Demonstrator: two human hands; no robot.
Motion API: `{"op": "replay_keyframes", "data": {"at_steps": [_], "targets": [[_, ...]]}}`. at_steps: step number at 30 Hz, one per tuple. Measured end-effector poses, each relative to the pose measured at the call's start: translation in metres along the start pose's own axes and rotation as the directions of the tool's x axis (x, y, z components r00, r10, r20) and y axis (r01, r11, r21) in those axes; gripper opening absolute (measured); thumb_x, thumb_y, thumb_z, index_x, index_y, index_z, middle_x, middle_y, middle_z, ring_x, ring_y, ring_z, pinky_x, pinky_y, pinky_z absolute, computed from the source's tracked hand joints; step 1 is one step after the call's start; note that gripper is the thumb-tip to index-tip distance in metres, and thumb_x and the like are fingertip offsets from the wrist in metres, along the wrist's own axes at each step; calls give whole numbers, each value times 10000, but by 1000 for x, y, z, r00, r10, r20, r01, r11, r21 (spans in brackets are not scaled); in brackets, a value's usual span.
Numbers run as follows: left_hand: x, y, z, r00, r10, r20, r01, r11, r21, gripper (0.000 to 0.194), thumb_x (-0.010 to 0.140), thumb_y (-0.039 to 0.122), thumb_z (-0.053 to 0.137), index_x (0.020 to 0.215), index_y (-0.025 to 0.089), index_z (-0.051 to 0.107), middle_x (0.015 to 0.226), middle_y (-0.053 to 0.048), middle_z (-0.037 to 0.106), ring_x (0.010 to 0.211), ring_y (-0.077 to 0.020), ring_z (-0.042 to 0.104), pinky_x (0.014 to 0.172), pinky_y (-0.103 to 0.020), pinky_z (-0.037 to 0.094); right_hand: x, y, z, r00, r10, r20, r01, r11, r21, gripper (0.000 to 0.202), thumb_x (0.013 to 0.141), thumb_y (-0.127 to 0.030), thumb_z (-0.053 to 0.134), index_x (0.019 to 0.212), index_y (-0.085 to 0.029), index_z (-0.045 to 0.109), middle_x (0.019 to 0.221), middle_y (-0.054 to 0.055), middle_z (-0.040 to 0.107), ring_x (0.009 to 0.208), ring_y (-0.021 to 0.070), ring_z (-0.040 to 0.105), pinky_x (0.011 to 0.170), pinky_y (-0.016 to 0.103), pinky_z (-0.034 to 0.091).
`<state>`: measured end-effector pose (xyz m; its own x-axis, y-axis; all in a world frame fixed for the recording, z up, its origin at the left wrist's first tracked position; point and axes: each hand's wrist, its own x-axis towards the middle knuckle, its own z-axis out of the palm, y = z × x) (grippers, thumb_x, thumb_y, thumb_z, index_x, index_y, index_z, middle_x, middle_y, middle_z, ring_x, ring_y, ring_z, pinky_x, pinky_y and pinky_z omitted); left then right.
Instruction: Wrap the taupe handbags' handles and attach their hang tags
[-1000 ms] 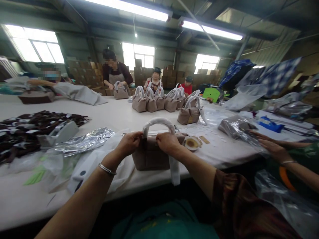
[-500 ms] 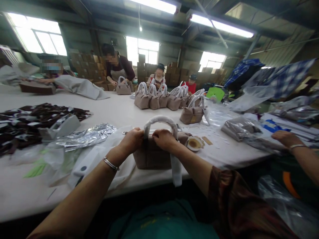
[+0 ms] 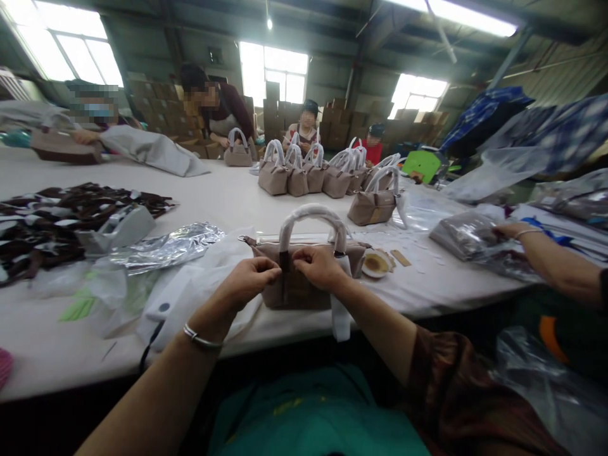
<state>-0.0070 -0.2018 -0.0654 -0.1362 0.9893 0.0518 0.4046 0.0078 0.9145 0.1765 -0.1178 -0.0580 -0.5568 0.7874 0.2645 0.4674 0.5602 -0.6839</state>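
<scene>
Both hands meet at the front of a small taupe handbag that stands upright near the front edge of the white desk. The left hand has its grip closed, fingertips pinching the bag's front just below the base of the handle, which arches above both hands and is wound in white wrapping. The right hand is likewise closed in a pinch on the same spot, its fingertips almost touching those of the left. A white strip hangs down just under the right hand, over the desk edge. Right of the grip, near the bag's end, lies a roll of tape. Left of the grip are white bags and crumpled silver foil, with dark brown straps farther left. Beyond the grip stands a cluster of matching handbags. Far to the right, another person's hand rests on a clear plastic bag.
</scene>
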Motion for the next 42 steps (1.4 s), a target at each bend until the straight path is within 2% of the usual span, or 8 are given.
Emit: {"op": "replay_keyframes", "data": {"at_steps": [3, 9, 18, 24, 31, 33, 37, 42], "targets": [[-7, -5, 12, 996, -91, 25, 94, 969, -230, 304, 670, 421, 717, 777, 137, 708, 681, -36, 663, 624, -149, 564, 589, -256, 440, -5, 5, 15, 998, 30, -57, -18, 979, 201, 155, 797, -180, 616, 893, -158, 736, 809, 21, 726, 730, 153, 640, 710, 267, 502], [-15, -7, 32, 994, -103, -48, 92, 976, -200, 277, 684, 389, 701, 788, 134, 730, 751, -55, 710, 685, -179, 619, 631, -273, 472, -16, 11, 23, 993, 66, -99, -24, 927, 374, 175, 829, -248, 594, 904, -141, 710, 805, 31, 717, 729, 153, 643, 684, 262, 507], [-17, -10, 44, 979, 28, -204, -22, 999, 31, 219, 779, 364, 628, 792, 181, 747, 776, -34, 735, 748, -203, 656, 679, -282, 490, -32, 15, 11, 970, -239, -40, 233, 965, -117, 148, 921, -223, 563, 926, -184, 706, 887, 46, 672, 838, 163, 607, 795, 268, 456], [-10, -7, 46, 975, 24, -222, -18, 999, 28, 264, 787, 411, 622, 800, 179, 747, 789, -54, 743, 764, -230, 670, 681, -302, 500, -17, 18, 13, 926, -372, 62, 365, 842, -396, 215, 967, -206, 445, 911, -171, 649, 921, 87, 628, 891, 205, 564, 802, 303, 431], [2, -12, 40, 983, -1, -184, 7, 999, 36, 326, 765, 488, 597, 787, 198, 744, 769, -58, 741, 752, -263, 685, 669, -324, 517, -5, 14, 21, 812, -565, -149, 510, 810, -290, 92, 895, -163, 486, 857, -182, 567, 936, 95, 628, 898, 227, 563, 853, 353, 462], [7, -12, 39, 985, 1, -171, 8, 999, 53, 320, 759, 483, 575, 763, 206, 736, 753, -54, 735, 748, -266, 687, 669, -327, 523, -3, 8, 22, 809, -548, -211, 518, 836, -182, 96, 902, -168, 480, 865, -191, 565, 960, 89, 642, 917, 221, 579, 874, 357, 464], [4, -6, 38, 963, 147, -227, -95, 970, 223, 259, 801, 430, 525, 762, 248, 705, 803, -54, 721, 777, -268, 678, 708, -361, 527, -1, 2, 22, 902, -374, -214, 396, 916, 71, 114, 918, -188, 482, 864, -216, 580, 886, 35, 667, 857, 192, 610, 812, 321, 476], [-4, 0, 33, 809, 489, -326, -373, 856, 358, 189, 816, 360, 552, 675, 261, 629, 1089, -98, 669, 1003, -279, 633, 892, -400, 507, -6, 5, 24, 926, -187, -328, 281, 922, 268, 168, 930, -224, 467, 790, -213, 559, 783, 19, 641, 730, 168, 589, 684, 286, 473]]}}
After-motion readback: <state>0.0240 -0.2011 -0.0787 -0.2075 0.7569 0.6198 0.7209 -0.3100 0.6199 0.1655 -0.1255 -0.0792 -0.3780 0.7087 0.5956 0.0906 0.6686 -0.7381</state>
